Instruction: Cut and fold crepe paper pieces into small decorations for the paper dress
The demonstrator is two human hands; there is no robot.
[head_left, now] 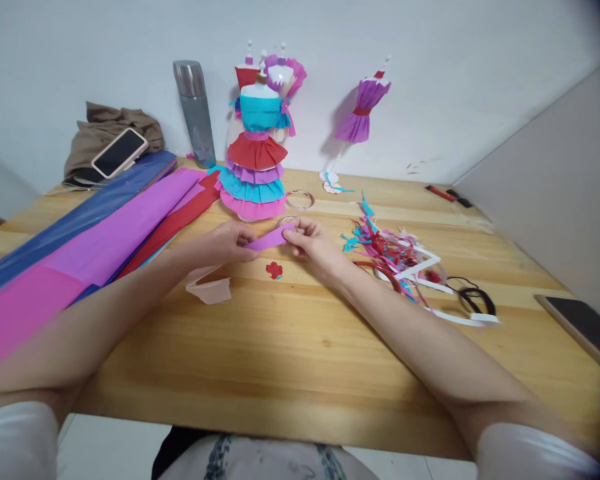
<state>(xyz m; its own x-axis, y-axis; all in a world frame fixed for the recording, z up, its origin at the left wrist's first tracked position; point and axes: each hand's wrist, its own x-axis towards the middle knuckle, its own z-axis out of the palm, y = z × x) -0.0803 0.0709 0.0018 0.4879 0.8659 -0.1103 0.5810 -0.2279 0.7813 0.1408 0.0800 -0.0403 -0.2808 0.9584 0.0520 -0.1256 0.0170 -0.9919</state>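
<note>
A short strip of purple crepe paper (269,240) is stretched between my two hands above the table. My left hand (227,241) pinches its left end. At the other end, the thumb and fingers of my right hand (310,241) grip it. Just below lies a small red paper flower (275,269). Under my left wrist sits a pale pink paper strip (210,288), folded at an angle. Behind my hands stands a miniature dress form in a tiered dress (258,153) of blue, red, purple and pink paper. A metal ring shows partly behind the strip.
More dressed forms stand behind, including a purple one (363,117) against the wall. Colored paper sheets (105,227) lie left, with a flask (195,113), a phone (120,153) and brown cloth behind. Paper scraps (390,250), a black hair tie (477,301) and another phone (585,327) lie right.
</note>
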